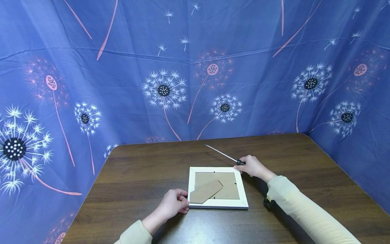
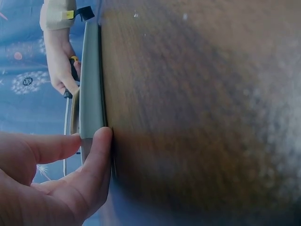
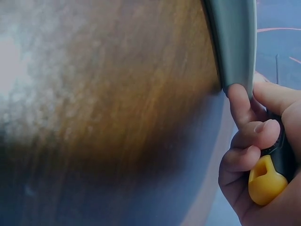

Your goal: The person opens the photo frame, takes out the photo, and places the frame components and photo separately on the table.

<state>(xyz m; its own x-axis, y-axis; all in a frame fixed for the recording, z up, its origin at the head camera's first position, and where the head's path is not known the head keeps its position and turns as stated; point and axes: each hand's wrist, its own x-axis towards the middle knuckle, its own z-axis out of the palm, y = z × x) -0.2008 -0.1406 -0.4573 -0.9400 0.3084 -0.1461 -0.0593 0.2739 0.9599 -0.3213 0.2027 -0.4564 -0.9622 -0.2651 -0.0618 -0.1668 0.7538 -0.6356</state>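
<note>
A white picture frame (image 1: 225, 203) lies face down on the table, its brown backing board (image 1: 230, 181) and angled easel flap (image 1: 207, 191) facing up. Small dark tabs sit at the backing's edges. My left hand (image 1: 174, 204) pinches the frame's near left corner between thumb and fingers. At the far right corner, my right hand (image 1: 255, 167) pinches the frame with thumb and index finger. Its other fingers curl round a screwdriver (image 3: 267, 181) with a black and yellow handle. The thin metal shaft (image 1: 221, 153) points back and left, beyond the frame's far edge.
The dark wood table (image 1: 137, 169) has rounded far corners. A blue curtain (image 1: 182, 30) with dandelion print hangs behind it and along both sides. A black strap piece (image 1: 268, 204) hangs by the right sleeve.
</note>
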